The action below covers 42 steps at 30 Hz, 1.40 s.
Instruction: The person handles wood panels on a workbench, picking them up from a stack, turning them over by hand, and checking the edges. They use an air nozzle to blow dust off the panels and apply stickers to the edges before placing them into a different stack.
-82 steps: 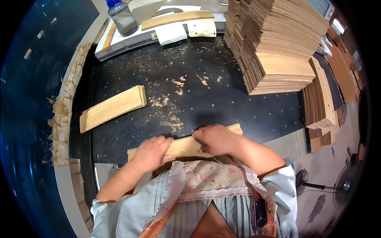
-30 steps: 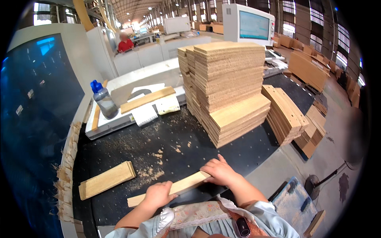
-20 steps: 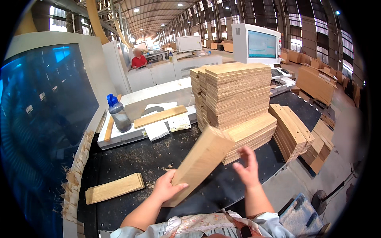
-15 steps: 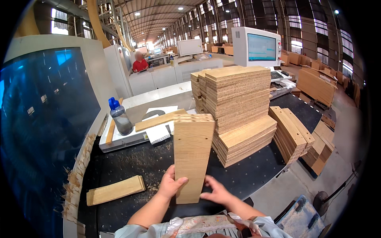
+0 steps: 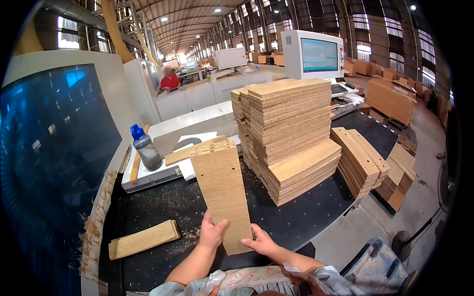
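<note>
A stack of wooden boards [image 5: 220, 190] stands tilted in front of me, its top leaning to the left. Two small drilled holes show near the upper end of its front board. My left hand [image 5: 211, 231] grips the lower left edge, thumb across the face. At the lower right edge my right hand [image 5: 260, 240] is closed too, its thumb also on the face. The fingers behind the boards are hidden. On the black table [image 5: 163, 202] to the left lies a short pile of boards [image 5: 144, 240].
Beyond my hands rises a tall pile of boards [image 5: 291, 118]. Drilled boards [image 5: 358, 155] lie to its right. A blue-capped bottle [image 5: 147, 150] stands on the white ledge. A monitor [image 5: 316, 55] is at the back. A dark machine window [image 5: 54, 148] fills the left. A person in red [image 5: 170, 82] sits farther off.
My right hand has closed on the right edge of the board stack, where its fingers were apart before. The stack's top has tipped to the left. The view has shifted slightly.
</note>
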Available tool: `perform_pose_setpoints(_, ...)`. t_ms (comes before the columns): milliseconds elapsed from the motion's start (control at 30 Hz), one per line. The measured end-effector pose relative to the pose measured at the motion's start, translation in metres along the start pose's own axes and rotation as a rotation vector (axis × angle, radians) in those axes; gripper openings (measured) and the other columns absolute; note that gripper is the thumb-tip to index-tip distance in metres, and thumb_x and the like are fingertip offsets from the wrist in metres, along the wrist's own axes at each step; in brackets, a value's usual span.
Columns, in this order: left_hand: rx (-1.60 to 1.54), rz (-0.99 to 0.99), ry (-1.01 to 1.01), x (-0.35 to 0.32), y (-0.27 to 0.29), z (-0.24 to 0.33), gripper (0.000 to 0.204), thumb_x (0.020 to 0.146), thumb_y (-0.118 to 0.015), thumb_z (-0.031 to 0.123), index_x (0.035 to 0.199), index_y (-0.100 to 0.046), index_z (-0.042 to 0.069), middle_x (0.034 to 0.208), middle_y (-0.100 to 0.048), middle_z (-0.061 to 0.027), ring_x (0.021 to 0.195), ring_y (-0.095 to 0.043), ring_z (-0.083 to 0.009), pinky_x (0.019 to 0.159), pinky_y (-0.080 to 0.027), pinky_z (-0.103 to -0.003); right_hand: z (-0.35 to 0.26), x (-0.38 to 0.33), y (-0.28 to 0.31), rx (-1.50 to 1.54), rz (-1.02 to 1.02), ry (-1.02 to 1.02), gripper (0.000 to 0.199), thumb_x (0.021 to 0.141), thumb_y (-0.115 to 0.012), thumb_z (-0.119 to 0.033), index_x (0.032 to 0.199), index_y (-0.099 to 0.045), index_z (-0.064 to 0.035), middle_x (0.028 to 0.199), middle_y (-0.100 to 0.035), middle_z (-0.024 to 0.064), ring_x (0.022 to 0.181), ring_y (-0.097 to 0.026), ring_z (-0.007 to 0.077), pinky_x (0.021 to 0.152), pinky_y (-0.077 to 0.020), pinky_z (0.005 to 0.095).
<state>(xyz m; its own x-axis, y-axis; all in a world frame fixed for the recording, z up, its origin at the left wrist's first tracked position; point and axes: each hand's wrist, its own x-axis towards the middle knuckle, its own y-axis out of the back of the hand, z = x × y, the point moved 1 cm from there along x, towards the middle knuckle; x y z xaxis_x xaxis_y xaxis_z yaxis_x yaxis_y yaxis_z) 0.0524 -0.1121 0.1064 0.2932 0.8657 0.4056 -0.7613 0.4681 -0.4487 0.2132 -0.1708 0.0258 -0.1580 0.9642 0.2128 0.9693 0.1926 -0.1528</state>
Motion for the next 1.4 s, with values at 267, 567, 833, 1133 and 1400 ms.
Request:
perform_pose_setpoints(267, 0.099, -0.09, 0.067, 0.007, -0.003, 0.007, 0.055, 0.079, -0.076, 0.015, 0.126, -0.05, 0.002, 0.119, -0.06, -0.0085, 0.111, -0.056, -0.0188, 0.096, -0.044, -0.036, 0.007, -0.004, 0.002, -0.165, -0.04, -0.008, 0.057, 0.087, -0.069, -0.025, 0.129, -0.042, 0.0026, 0.114, -0.059, 0.0145, 0.104, -0.058, 0.0178, 0.091, -0.047, 0.0319)
perform_pose_setpoints(567, 0.474, -0.301, 0.515, 0.022, -0.007, 0.028, 0.042, 0.077, -0.076, 0.008, 0.114, -0.057, 0.003, 0.103, -0.065, -0.0037, 0.094, -0.06, -0.0132, 0.086, -0.048, -0.029, -0.078, -0.043, 0.053, -0.717, -0.119, 0.385, 0.028, 0.078, -0.074, -0.016, 0.101, -0.065, -0.004, 0.087, -0.066, 0.0103, 0.078, -0.065, 0.026, 0.068, -0.0516, 0.0341)
perform_pose_setpoints(833, 1.1, -0.529, 0.505, 0.022, -0.027, 0.004, 0.04, 0.072, -0.081, 0.023, 0.103, -0.062, 0.004, 0.091, -0.069, -0.008, 0.082, -0.065, -0.017, 0.076, -0.051, -0.031, -0.099, -0.077, 0.068, -0.741, 0.005, 0.402, 0.016, 0.08, -0.072, -0.011, 0.092, -0.065, -0.0029, 0.078, -0.063, 0.0102, 0.071, -0.062, 0.0276, 0.062, -0.0485, 0.0351)
perform_pose_setpoints(1133, 1.694, -0.93, -0.454, 0.017, -0.047, -0.001, 0.051, 0.065, -0.078, 0.026, 0.109, -0.059, 0.007, 0.098, -0.064, -0.0078, 0.091, -0.061, -0.0277, 0.076, -0.048, -0.039, -0.139, -0.1, 0.109, -0.692, 0.334, 0.579, 0.01, 0.076, -0.072, -0.008, 0.083, -0.066, -0.0047, 0.075, -0.062, 0.01, 0.071, -0.061, 0.0275, 0.063, -0.0463, 0.0342)
perform_pose_setpoints(1400, 1.662, -1.236, -0.897, 0.014, -0.057, -0.001, 0.029, 0.074, -0.059, 0.019, 0.102, -0.061, 0.011, 0.106, -0.062, -0.0042, 0.098, -0.06, -0.0207, 0.08, -0.045, -0.033, -0.074, -0.077, 0.099, -0.556, -0.288, -0.376, 0.116, 0.064, -0.081, -0.049, 0.146, -0.018, 0.0028, 0.138, -0.039, 0.0293, 0.127, -0.043, 0.0388, 0.106, -0.0354, 0.0369)
